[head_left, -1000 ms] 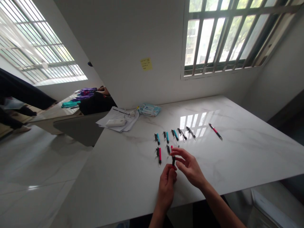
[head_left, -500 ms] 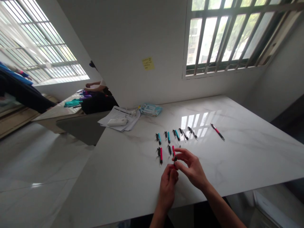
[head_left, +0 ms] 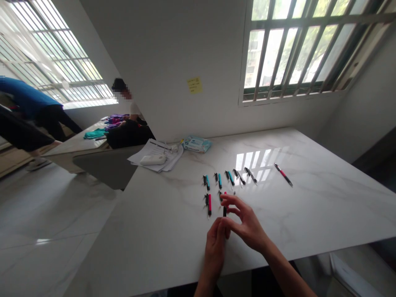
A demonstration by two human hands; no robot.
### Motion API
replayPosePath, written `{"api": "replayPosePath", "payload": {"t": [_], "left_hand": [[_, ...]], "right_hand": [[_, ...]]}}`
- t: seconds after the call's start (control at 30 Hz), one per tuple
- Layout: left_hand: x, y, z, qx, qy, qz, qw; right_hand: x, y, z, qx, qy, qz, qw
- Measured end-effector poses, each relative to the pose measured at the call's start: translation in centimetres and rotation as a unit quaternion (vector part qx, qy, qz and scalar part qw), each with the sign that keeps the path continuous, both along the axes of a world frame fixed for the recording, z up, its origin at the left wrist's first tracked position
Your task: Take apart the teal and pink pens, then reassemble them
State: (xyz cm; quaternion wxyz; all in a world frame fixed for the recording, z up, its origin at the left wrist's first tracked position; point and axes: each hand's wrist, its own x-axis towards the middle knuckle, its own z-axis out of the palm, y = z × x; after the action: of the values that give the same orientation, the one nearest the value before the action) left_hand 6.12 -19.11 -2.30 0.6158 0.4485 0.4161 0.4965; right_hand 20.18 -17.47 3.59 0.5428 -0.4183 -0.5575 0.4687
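My left hand point(head_left: 215, 246) and my right hand point(head_left: 245, 222) meet just above the white marble table point(head_left: 324, 206), both pinched on one pink and black pen point(head_left: 225, 209) that points away from me. The left fingers grip its near end, the right fingers its middle. Just beyond lies a pink pen point(head_left: 209, 203). Behind that, a row of teal pens point(head_left: 219, 180) and dark pens point(head_left: 244, 175) lies side by side.
A lone pink pen point(head_left: 283, 174) lies off to the right. Papers with a white object point(head_left: 154, 157) and a wipes pack point(head_left: 196, 144) sit at the table's far left corner. Two other people are at the back left, beyond a second table point(head_left: 77, 144).
My hands have shifted slightly nearer with the pen, and the left fingers have straightened along it. At the back left, a person in blue and a seated person have come into view.
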Motion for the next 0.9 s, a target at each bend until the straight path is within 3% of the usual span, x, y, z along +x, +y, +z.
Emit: {"api": "replayPosePath", "payload": {"t": [0.1, 0.33, 0.53, 0.63, 0.7, 0.77, 0.9], "left_hand": [[0.1, 0.0, 0.2, 0.013, 0.013, -0.001, 1.000], [0.6, 0.0, 1.1, 0.029, 0.033, -0.011, 0.999], [0.9, 0.0, 1.6, 0.048, 0.056, -0.023, 0.997], [0.7, 0.0, 1.4, 0.033, 0.055, -0.019, 0.998], [0.5, 0.0, 1.5, 0.023, 0.056, -0.014, 0.998], [0.4, -0.1, 1.6, 0.017, 0.060, -0.012, 0.998], [0.4, -0.1, 1.4, 0.008, 0.068, 0.007, 0.998]], "right_hand": [[-0.1, -0.1, 0.0, -0.011, 0.009, -0.018, 1.000], [1.0, -0.3, 1.7, -0.010, 0.068, 0.039, 0.997], [2.0, -0.8, 5.3, 0.073, 0.088, -0.024, 0.993], [2.6, -0.3, 5.9, 0.078, 0.096, -0.072, 0.990], [3.1, 0.9, 4.7, 0.064, 0.087, -0.108, 0.988], [3.8, 2.5, 2.5, 0.023, 0.032, -0.138, 0.990], [5.0, 5.1, -3.0, -0.051, -0.195, -0.203, 0.958]]}}
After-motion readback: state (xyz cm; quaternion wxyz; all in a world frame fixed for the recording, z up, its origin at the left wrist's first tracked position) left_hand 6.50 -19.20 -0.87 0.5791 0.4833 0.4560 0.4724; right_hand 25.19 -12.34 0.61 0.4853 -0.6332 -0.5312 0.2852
